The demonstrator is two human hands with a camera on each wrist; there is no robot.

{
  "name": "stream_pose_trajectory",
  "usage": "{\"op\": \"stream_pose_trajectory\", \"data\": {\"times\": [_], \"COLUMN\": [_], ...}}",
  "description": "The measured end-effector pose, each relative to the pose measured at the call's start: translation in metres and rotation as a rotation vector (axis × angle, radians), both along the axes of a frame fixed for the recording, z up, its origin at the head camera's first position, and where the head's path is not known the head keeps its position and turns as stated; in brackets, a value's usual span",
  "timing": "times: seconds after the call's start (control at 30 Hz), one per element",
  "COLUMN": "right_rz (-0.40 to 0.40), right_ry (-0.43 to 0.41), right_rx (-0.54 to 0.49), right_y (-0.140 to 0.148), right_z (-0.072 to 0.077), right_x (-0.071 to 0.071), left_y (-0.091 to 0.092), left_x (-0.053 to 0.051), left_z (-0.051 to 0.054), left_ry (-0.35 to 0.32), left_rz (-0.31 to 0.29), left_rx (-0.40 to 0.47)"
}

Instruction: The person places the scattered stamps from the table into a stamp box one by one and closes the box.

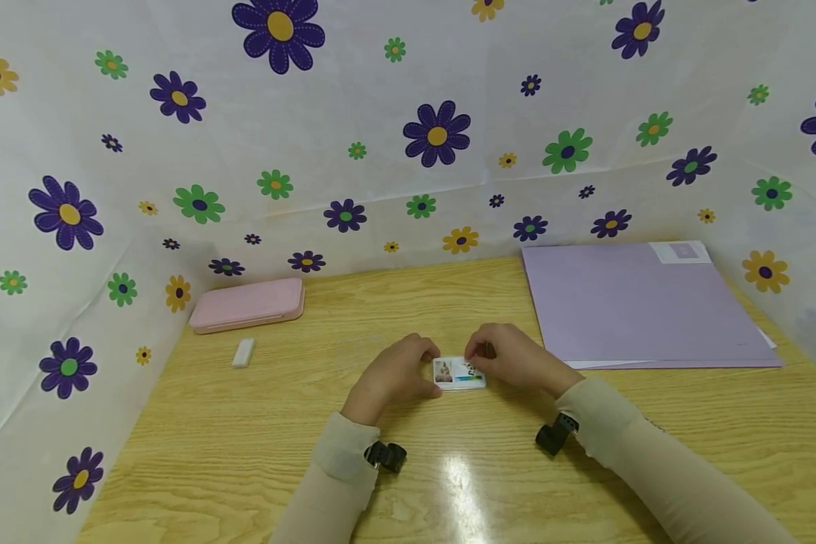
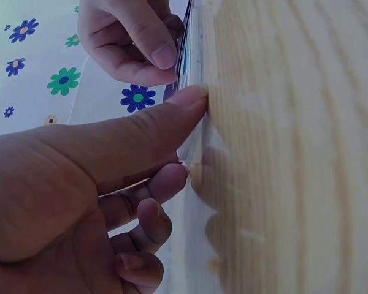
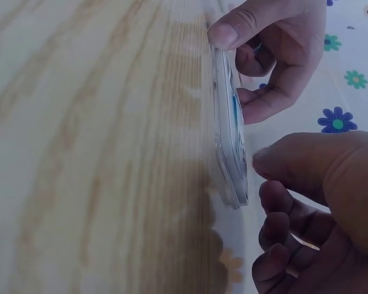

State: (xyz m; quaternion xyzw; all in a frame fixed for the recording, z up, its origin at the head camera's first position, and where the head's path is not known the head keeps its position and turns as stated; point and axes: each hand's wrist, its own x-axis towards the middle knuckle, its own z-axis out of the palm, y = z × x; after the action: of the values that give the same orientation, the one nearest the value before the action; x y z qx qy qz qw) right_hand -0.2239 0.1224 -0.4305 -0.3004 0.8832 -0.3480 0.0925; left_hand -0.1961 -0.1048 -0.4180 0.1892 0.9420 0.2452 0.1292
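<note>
A small flat case point(image 1: 452, 374) with printed pictures lies on the wooden table. My left hand point(image 1: 396, 372) grips its left end, thumb at the near edge and a fingertip at the far side; the left wrist view shows this thumb against the clear rim. Above the case's right part is my right hand point(image 1: 517, 358), fingers bent. In the right wrist view, the right hand's point(image 3: 337, 202) thumb and index tips stand close together, a small gap from the case point(image 3: 236, 147). Whether they pinch anything thin cannot be told.
A pink pencil case point(image 1: 248, 304) lies at the back left, with a white eraser-like block point(image 1: 243, 353) in front of it. At the back right is a large purple folder point(image 1: 646, 310) with white sheets under its near edge. Flower-patterned cloth point(image 1: 353, 91) encloses the table's back and sides.
</note>
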Motion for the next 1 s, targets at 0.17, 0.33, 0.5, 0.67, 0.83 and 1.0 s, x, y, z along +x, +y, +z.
{"op": "stream_pose_trajectory", "data": {"times": [0.17,0.33,0.5,0.67,0.83,1.0], "right_rz": [0.013,0.021,0.012,-0.012,-0.040,-0.048], "right_ry": [-0.010,-0.005,-0.007,-0.014,-0.006,0.013], "right_rx": [-0.002,0.007,0.013,0.020,-0.001,-0.005], "right_y": [-0.0002,0.0001,0.0003,0.0005,0.0013,0.0018], "right_z": [0.0004,-0.0001,-0.0004,-0.0001,0.0031,0.0057], "right_x": [0.0006,0.0009,0.0004,-0.0020,-0.0040,-0.0051], "left_y": [-0.0006,-0.0008,-0.0011,-0.0012,-0.0016,-0.0025], "left_x": [0.0001,0.0006,0.0009,0.0001,-0.0007,-0.0018], "left_z": [0.0006,0.0014,0.0019,0.0013,-0.0004,-0.0014], "left_ry": [-0.009,-0.016,-0.008,-0.003,-0.009,-0.012], "left_rz": [0.004,-0.003,-0.015,-0.016,-0.013,-0.014], "left_rx": [-0.004,-0.003,-0.007,-0.002,0.003,-0.005]}}
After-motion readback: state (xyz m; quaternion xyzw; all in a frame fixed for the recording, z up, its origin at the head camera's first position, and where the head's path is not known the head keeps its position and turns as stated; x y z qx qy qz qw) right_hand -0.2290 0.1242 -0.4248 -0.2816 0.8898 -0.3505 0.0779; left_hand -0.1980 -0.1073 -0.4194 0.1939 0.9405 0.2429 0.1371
